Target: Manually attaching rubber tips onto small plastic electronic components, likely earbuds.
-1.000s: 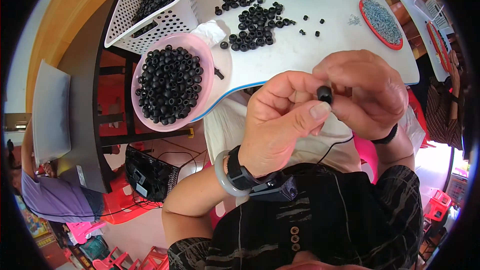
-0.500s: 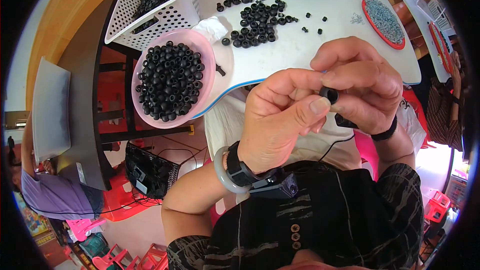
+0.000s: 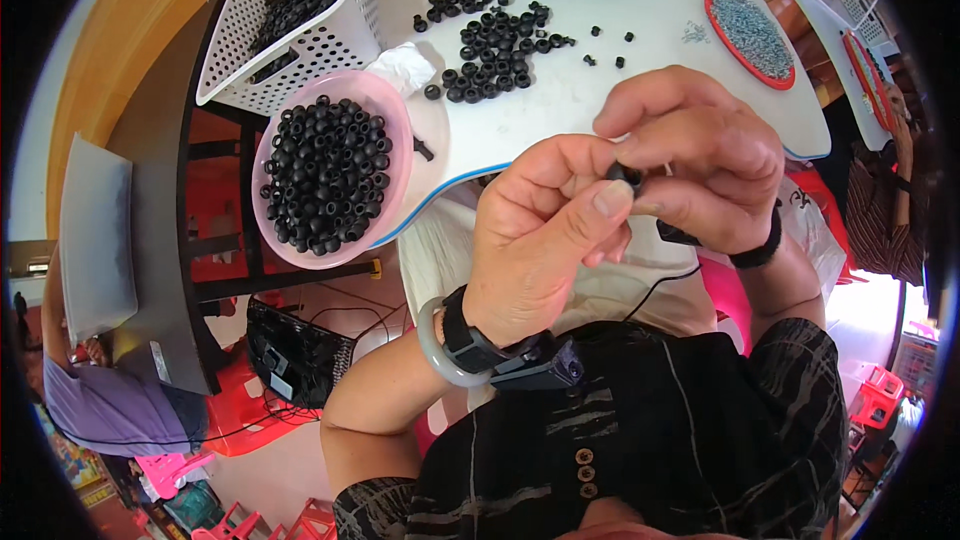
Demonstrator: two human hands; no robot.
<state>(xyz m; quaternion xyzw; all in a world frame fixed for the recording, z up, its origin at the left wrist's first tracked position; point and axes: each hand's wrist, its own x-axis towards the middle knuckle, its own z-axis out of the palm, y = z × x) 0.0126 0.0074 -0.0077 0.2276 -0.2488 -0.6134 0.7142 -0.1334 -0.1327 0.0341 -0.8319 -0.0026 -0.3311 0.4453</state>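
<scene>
Pinching a small black bead (image 3: 626,175) between thumb and fingertips, the left hand (image 3: 545,240) and right hand (image 3: 700,170) meet in a narrow grip above the lap, just short of the desk (image 3: 600,100) edge. It looks light, hard and smooth, likely slippery, so best held by its sides. Beyond lie a pink bowl (image 3: 395,130) of beads, a loose pile (image 3: 495,45) and a white basket (image 3: 345,35).

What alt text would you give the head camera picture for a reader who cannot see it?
Two bare hands, left hand and right hand, pinch one small black ring between them above the person's lap. Ahead, a pink bowl full of black rings sits at the edge of a white table, where more rings lie loose.
</scene>
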